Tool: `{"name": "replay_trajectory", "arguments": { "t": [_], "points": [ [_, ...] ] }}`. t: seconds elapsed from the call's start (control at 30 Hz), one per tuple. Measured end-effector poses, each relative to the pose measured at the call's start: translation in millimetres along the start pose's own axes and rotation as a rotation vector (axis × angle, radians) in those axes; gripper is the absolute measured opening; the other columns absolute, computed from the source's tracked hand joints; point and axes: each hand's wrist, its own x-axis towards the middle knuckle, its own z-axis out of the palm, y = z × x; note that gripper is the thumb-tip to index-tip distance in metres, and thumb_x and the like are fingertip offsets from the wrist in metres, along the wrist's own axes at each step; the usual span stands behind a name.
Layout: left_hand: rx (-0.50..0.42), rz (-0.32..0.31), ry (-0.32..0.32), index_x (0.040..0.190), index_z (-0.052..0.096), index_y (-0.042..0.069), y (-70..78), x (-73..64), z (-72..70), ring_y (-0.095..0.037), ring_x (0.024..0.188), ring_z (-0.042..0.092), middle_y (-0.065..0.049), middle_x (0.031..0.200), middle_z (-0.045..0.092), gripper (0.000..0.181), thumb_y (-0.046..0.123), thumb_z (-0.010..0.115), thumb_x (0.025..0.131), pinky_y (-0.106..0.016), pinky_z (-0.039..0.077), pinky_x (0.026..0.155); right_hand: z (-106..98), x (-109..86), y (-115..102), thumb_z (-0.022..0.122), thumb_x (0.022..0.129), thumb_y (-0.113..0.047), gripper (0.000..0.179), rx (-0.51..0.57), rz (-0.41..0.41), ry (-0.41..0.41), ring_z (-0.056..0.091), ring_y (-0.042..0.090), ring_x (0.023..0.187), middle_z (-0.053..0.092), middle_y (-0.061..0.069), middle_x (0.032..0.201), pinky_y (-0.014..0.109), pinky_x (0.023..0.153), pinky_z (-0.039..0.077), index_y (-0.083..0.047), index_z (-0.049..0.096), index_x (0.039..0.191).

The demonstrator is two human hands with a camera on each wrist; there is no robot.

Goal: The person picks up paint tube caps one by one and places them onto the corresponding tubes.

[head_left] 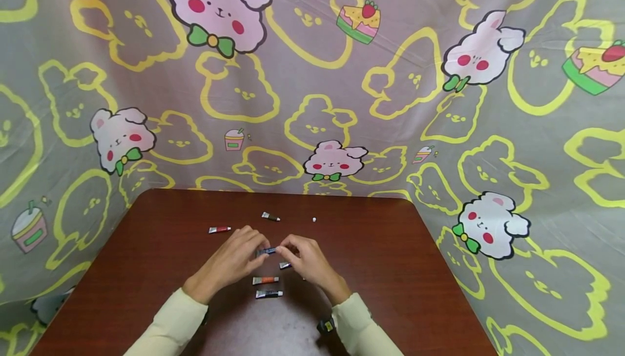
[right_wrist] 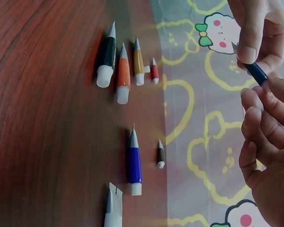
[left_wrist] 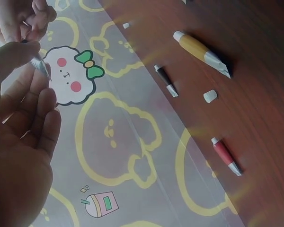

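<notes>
Below the centre of the frame, my left hand [head_left: 235,254] and right hand [head_left: 310,258] both pinch the blue tube [head_left: 268,250]; too hard pressing could make it leak.

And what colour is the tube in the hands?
The tube is dark blue, clearest in the right wrist view.

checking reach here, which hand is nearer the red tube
Left. The left hand is close beside the red tube, on its right; the right hand is farther right, at the right end of the blue tube.
</notes>
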Motion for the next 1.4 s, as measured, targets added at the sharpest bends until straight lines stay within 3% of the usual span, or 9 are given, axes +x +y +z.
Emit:
{"name": "replay_trajectory", "arguments": {
  "t": [0.33,0.7,0.93,1.17,1.4],
  "points": [
    [-0.013,0.016,0.009,0.098,0.070,0.012,0.5,1.6,0.8,-0.013,0.089,0.056,0.001,0.090,0.068,0.027,0.013,0.094,0.083,-0.038,0.048,0.084,2.6,0.7,2.6,0.063,0.111,-0.020,0.019,-0.048,-0.081,0.031,0.050,0.000,0.073,0.059,-0.006,0.080,0.017,0.067,0.044,-0.012,0.072,0.097],
    [-0.011,0.036,0.039,0.100,0.070,0.012,0.7,0.2,2.9,-0.013,0.089,0.056,0.002,0.092,0.067,0.029,0.015,0.094,0.083,-0.036,0.049,0.082,4.8,0.3,3.3,0.059,0.112,-0.018,0.023,-0.040,-0.083,0.026,0.045,0.001,0.070,0.051,-0.006,0.076,0.017,0.066,0.039,-0.016,0.065,0.090],
    [-0.014,0.029,0.041,0.100,0.071,0.011,0.3,-2.7,3.1,-0.013,0.089,0.057,0.001,0.092,0.068,0.030,0.014,0.095,0.083,-0.036,0.049,0.082,5.6,1.7,1.9,0.061,0.112,-0.024,0.026,0.006,-0.022,0.032,0.047,0.000,0.069,0.054,-0.007,0.075,0.017,0.065,0.041,-0.017,0.068,0.088],
    [0.007,0.006,0.032,0.099,0.072,0.011,-3.7,-9.7,4.0,-0.013,0.088,0.057,0.002,0.091,0.069,0.032,0.013,0.096,0.080,-0.036,0.049,0.081,6.9,4.5,6.4,0.065,0.110,-0.031,0.024,-0.027,0.059,0.083,0.052,0.001,0.072,0.063,-0.008,0.078,0.019,0.066,0.046,-0.016,0.076,0.095],
    [0.027,-0.055,-0.014,0.100,0.072,0.014,-6.8,-19.4,4.3,-0.011,0.088,0.056,0.005,0.092,0.069,0.032,0.015,0.097,0.080,-0.036,0.050,0.081,6.0,8.3,9.0,0.069,0.108,-0.032,0.020,-0.021,0.097,0.064,0.057,0.001,0.075,0.071,-0.007,0.085,0.020,0.070,0.050,-0.016,0.078,0.100]
  ]
}}
